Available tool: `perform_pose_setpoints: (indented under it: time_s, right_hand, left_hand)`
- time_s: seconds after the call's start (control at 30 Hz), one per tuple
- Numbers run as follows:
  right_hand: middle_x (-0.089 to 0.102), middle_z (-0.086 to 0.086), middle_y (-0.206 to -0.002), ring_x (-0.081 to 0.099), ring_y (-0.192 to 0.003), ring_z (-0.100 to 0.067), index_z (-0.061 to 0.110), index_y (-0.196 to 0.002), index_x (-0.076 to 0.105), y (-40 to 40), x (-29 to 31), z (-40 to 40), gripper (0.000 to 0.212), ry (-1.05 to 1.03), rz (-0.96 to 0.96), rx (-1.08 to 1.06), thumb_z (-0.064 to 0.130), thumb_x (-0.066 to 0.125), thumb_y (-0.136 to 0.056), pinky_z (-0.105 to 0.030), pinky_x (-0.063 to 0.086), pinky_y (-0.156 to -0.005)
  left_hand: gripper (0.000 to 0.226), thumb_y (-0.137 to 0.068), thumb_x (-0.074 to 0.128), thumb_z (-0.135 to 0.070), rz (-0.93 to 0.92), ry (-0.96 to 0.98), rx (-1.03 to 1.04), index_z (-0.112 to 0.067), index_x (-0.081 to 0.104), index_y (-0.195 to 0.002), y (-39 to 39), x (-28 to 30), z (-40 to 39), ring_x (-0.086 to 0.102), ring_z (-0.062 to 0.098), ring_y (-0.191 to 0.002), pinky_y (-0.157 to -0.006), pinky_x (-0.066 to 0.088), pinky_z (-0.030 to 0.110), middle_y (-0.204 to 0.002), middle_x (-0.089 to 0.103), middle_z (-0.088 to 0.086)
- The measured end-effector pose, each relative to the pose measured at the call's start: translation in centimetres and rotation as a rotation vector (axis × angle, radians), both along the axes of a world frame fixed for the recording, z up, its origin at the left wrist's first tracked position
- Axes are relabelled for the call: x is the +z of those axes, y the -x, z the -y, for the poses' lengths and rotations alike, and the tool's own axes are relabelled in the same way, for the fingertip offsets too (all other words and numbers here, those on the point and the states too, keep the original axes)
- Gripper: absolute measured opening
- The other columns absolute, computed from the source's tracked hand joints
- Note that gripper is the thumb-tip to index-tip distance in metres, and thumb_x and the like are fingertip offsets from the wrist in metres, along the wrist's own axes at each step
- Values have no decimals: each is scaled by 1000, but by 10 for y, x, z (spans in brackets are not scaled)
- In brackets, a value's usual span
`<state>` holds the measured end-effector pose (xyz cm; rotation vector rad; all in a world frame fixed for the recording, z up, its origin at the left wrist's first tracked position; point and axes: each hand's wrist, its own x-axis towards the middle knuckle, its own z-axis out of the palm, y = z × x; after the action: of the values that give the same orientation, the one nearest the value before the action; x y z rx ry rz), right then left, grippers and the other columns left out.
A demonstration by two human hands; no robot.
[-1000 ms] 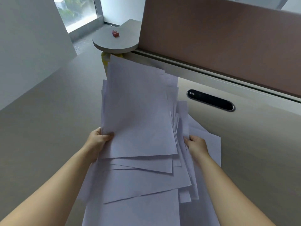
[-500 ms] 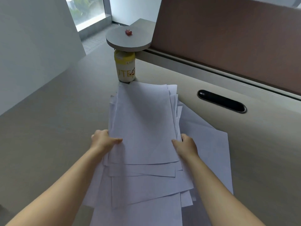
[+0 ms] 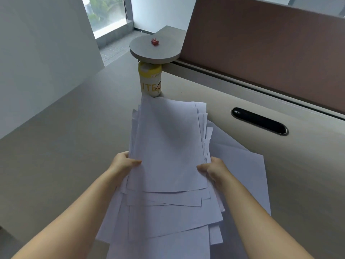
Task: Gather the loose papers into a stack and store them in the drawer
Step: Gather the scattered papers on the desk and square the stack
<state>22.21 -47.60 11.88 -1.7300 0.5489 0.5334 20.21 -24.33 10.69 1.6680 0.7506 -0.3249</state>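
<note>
A loose pile of white papers (image 3: 168, 146) lies fanned out on the beige desk (image 3: 65, 146), its sheets at slightly different angles. My left hand (image 3: 123, 163) grips the pile's left edge, thumb on the top sheet. My right hand (image 3: 212, 168) grips the right edge, thumb on top as well. More sheets (image 3: 246, 174) stick out to the right under my right forearm and toward me at the bottom. No drawer is in view.
A yellow-and-white bottle (image 3: 150, 81) stands just beyond the papers' far edge, under a round grey shelf (image 3: 155, 51) carrying a small red object (image 3: 155, 42). A brown partition (image 3: 261, 43) bounds the desk at the back; a black cable slot (image 3: 259, 121) lies at right.
The papers have come down from a raised, tilted position to rest flatter on the desk, uncovering the bottle. Both hands have drawn closer together on the pile's sides.
</note>
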Motion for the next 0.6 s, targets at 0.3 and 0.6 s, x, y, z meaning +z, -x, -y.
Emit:
perform_pose_setpoints:
  time_s: [0.3,0.6]
  right_hand:
    - [60,-13,-102,60,-76,-25,-6,-115,55,24,17,29,37,-93,145,-43,-15,50,-80,-19,53,-61]
    - [61,-16,-105,56,-68,-19,-8,-115,55,55,8,105,33,115,94,-156,-13,49,-82,-19,49,-57]
  left_hand:
    - [34,-81,62,2,113,3,4,4,55,-114,12,-4,5,58,23,-70,-59,54,23,-105,61,17]
    - [64,-83,60,-36,-25,-678,-417,-7,40,-137,6,-7,53,31,33,-138,-111,29,40,-149,37,14]
